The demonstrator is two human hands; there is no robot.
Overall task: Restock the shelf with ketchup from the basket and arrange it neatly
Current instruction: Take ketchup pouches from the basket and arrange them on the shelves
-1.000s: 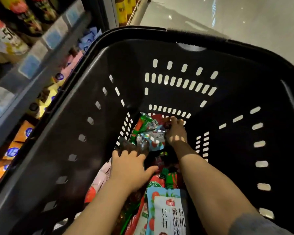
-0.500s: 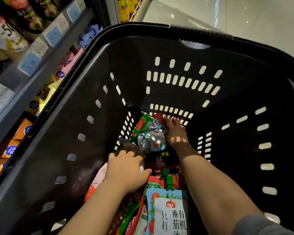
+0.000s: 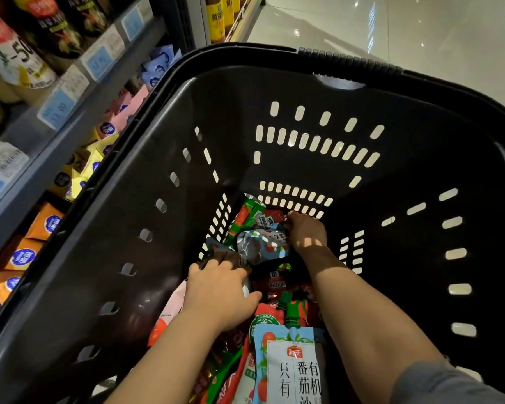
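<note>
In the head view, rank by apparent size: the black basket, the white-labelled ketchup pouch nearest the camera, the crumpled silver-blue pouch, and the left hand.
1. Black basket, by far the largest.
2. White-labelled ketchup pouch; it sits closest to the camera and is cut off by the frame edge.
3 and 4. Left hand and crumpled silver-blue pouch: the hand looks slightly larger but is nearer, so unsure.

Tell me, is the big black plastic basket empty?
No, the big black plastic basket holds many ketchup pouches, and both hands reach in among them.
</note>
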